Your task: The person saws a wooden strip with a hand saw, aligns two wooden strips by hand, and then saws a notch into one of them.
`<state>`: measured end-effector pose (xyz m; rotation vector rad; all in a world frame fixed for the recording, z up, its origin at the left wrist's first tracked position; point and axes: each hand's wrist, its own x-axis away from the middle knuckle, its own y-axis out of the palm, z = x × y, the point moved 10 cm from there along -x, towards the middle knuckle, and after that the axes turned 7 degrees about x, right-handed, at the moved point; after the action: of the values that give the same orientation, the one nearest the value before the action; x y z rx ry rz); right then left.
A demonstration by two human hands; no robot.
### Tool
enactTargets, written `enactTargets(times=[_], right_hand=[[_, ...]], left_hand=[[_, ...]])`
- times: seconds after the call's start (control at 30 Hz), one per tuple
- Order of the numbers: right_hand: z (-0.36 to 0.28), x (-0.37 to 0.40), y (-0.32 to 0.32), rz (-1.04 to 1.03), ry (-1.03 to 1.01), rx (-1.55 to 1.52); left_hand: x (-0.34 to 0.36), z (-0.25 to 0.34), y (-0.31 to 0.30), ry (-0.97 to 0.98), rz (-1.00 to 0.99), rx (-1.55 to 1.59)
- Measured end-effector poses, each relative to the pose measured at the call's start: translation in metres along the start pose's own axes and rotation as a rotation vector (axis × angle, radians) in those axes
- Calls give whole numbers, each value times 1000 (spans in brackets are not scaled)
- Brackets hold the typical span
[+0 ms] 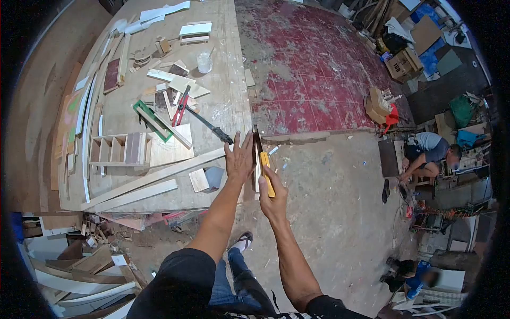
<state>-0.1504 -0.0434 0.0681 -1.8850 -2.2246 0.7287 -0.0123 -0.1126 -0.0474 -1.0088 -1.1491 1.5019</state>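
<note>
My right hand point(274, 194) is wrapped round the yellow handle of a hand saw point(265, 162). The saw's dark narrow blade points away from me along the right edge of the workbench point(226, 87). Just left of it, my left hand point(239, 162) lies flat at the bench edge with its fingers stretched out. A narrow pale wood strip point(257, 173) shows between my left hand and the saw. By my left fingertips is the black end of a bar clamp point(219, 132). A long pale batten point(159, 176) reaches across the bench toward my left wrist.
Left on the bench are a divided wooden box point(119, 150), a green frame point(152, 121), a red tool point(181, 108), wood offcuts and a white cup point(204, 62). A person point(425, 151) crouches at right; another point(417, 279) is lower right. Scrap wood point(85, 282) lies lower left.
</note>
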Motion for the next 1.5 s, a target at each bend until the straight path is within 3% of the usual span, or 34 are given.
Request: enactTargets(times=[0.1, 0.23, 0.3, 0.5, 0.63, 0.77, 0.8, 0.9, 1.03, 1.17, 1.3, 1.37, 1.4, 1.5], right_hand=[[37, 21, 0, -18, 137, -117], [56, 37, 4, -18, 153, -122], [41, 40, 5, -23, 86, -68], [32, 123, -30, -36, 151, -40], [19, 71, -15, 36, -56, 61], [39, 82, -8, 41, 64, 44], [28, 100, -19, 94, -32, 99], [31, 104, -22, 91, -43, 85], [29, 22, 2, 90, -14, 40], [32, 121, -24, 129, -14, 63], [21, 64, -17, 145, -137, 162], [41, 27, 6, 21, 188, -6], [27, 38, 1, 111, -19, 72], [55, 132, -17, 90, 109, 41]], left_hand=[[0, 1, 5, -6, 2, 9], [-2, 1, -3, -20, 56, 73], [3, 4, 4, -20, 37, 64], [-1, -1, 5, -15, 85, 129], [0, 1, 5, -6, 61, 31], [0, 2, 4, 6, 24, -24], [-1, 1, 6, -10, 23, -1], [-1, 0, 6, 6, 89, 39], [-1, 0, 6, 9, 72, -13], [-9, -3, 3, -12, 85, 37], [-2, 0, 8, -7, 67, 18], [0, 0, 5, 8, 99, 29], [0, 0, 6, 7, 71, 28], [-2, -2, 10, -15, 60, 109]])
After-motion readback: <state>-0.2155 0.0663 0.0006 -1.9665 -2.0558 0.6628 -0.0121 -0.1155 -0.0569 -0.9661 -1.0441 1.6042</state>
